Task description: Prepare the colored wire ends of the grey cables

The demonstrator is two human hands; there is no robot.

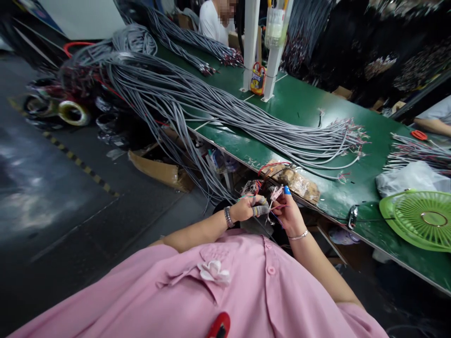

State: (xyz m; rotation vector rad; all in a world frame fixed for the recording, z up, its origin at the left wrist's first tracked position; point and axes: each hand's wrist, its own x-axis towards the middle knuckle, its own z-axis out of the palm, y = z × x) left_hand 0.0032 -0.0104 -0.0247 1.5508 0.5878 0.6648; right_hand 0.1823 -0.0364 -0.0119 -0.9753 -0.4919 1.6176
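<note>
My left hand (pixel 244 208), with a watch on the wrist and grey covers on some fingers, is closed on a cable's thin wires (pixel 270 209) just off the table's front edge. My right hand (pixel 291 215), wearing a bracelet and a blue cover on the thumb, pinches the same stripped end from the other side. White, red and blue strands stick out between the two hands. Behind the left fingers is a tuft of frayed wire ends (pixel 251 188). A tape-wrapped block (pixel 296 180) lies on the table edge just beyond my hands.
Long grey cables (pixel 225 108) run across the green table (pixel 373 206). At the right are a green fan-like grille (pixel 428 218), a plastic bag (pixel 412 178) and red-handled scissors (pixel 418 135). Two white posts (pixel 251 47) rise behind. A person in white (pixel 213 21) sits across; another's arm (pixel 435 124) shows right.
</note>
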